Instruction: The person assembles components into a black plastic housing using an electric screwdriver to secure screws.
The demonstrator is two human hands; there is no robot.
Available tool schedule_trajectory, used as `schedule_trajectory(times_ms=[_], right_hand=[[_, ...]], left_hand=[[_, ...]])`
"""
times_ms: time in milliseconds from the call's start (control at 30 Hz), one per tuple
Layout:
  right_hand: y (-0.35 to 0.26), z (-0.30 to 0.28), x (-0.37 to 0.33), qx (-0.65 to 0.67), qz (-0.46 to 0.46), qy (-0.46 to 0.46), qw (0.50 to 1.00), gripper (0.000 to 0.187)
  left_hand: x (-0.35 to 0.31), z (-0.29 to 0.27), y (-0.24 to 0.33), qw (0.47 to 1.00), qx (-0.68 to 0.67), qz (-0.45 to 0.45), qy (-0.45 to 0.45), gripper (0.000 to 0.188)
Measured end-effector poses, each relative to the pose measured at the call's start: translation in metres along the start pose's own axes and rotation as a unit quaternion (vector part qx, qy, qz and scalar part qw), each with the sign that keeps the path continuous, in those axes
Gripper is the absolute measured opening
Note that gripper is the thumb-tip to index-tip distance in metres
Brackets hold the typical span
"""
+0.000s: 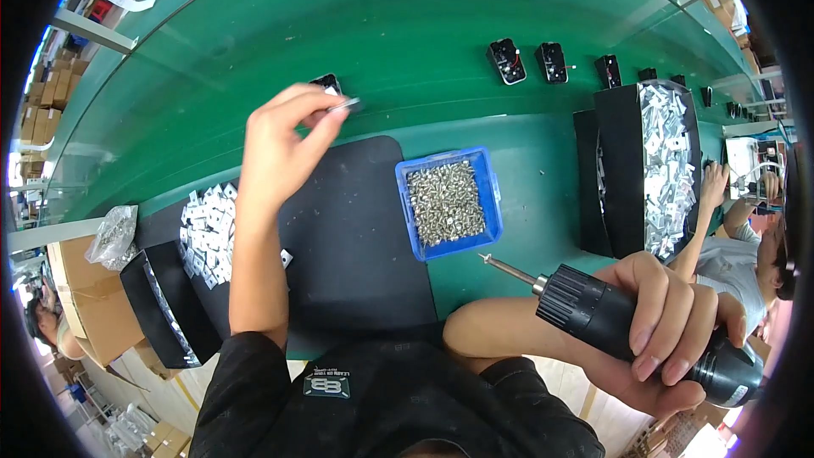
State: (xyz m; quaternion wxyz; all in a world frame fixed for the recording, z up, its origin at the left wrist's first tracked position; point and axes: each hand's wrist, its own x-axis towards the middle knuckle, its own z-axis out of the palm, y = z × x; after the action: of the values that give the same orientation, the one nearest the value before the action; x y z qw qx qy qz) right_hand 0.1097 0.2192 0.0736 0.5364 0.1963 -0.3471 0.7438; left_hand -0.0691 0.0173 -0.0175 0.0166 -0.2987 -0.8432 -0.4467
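Observation:
My left hand (284,136) is raised over the far side of the bench, thumb and finger pinched on a small silvery metal piece (344,105). Partly hidden behind those fingers is a small black housing (326,81). At the lower right, my right hand (670,322) is wrapped round a black electric screwdriver (585,305). Its bit points left, and something that looks like a small screw (486,259) sits at the tip. Just beyond the tip stands a blue bin (493,203) full of small metal screws.
White metal plates (208,233) lie heaped on a black mat (356,229). Black boxes of metal parts stand left (174,305) and right (623,170). More black housings (507,61) line the green surface (407,51). Another person (738,263) works at the right.

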Motion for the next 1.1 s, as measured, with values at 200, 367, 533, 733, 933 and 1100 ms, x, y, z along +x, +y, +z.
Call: schedule_trajectory(times_ms=[200, 367, 533, 733, 933, 1100], right_hand=[[-0.005, -0.017, 0.002, 0.023, 0.03, 0.032, 0.999, 0.044], [-0.011, -0.025, 0.007, 0.008, 0.033, 0.029, 0.999, 0.045], [-0.01, -0.031, 0.009, 0.002, 0.043, 0.035, 0.998, 0.045], [-0.008, -0.034, 0.011, -0.01, 0.055, 0.046, 0.997, 0.045], [-0.001, -0.032, 0.009, -0.008, 0.048, 0.065, 0.997, 0.044], [0.001, -0.031, 0.009, -0.015, 0.059, 0.065, 0.996, 0.044]], left_hand=[[0.059, 0.075, 0.018, 0.995, -0.083, 0.028, -0.043, 0.014], [0.1, 0.134, 0.024, 0.994, -0.042, 0.06, -0.076, 0.013], [0.117, 0.166, 0.01, 0.991, 0.074, 0.074, -0.079, 0.013], [0.122, 0.183, 0.0, 0.991, 0.095, 0.049, -0.08, 0.014], [0.128, 0.191, -0.011, 0.994, 0.034, -0.023, -0.103, 0.018], [0.132, 0.196, -0.023, 0.993, -0.051, -0.054, -0.091, 0.027]])
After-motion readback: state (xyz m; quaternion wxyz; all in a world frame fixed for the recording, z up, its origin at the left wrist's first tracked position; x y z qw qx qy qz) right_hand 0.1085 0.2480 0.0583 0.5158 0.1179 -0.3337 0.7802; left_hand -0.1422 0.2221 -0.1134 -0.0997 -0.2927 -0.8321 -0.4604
